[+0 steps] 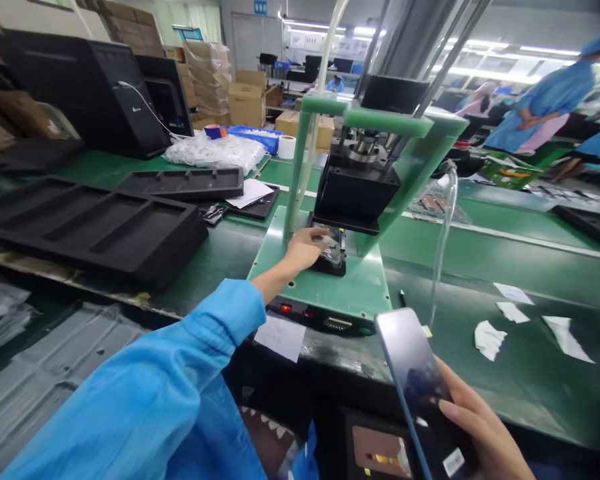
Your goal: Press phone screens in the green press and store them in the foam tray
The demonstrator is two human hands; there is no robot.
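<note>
My left hand [305, 249] reaches under the black press head [357, 197] of a green bench press. Its fingers are bent together over the black fixture [330, 268], at a shiny, clear-looking piece [334, 252]; what exactly they pinch is too small to make out. At the lower right, my right hand [480, 420] grips a smartphone [420, 387] by its right edge, tilted in front of the bench. The phone has a dark glossy face with a small white label near its lower end. The green press base [265, 253] carries a lit red light on its front.
Black foam trays [95, 223] lie left of the press, near a black computer tower [93, 93]. White paper scraps [490, 340] are scattered on the right. A clear hose [445, 233] hangs beside the press. Below sits a tray with a brown panel [380, 450]. People in blue stand behind.
</note>
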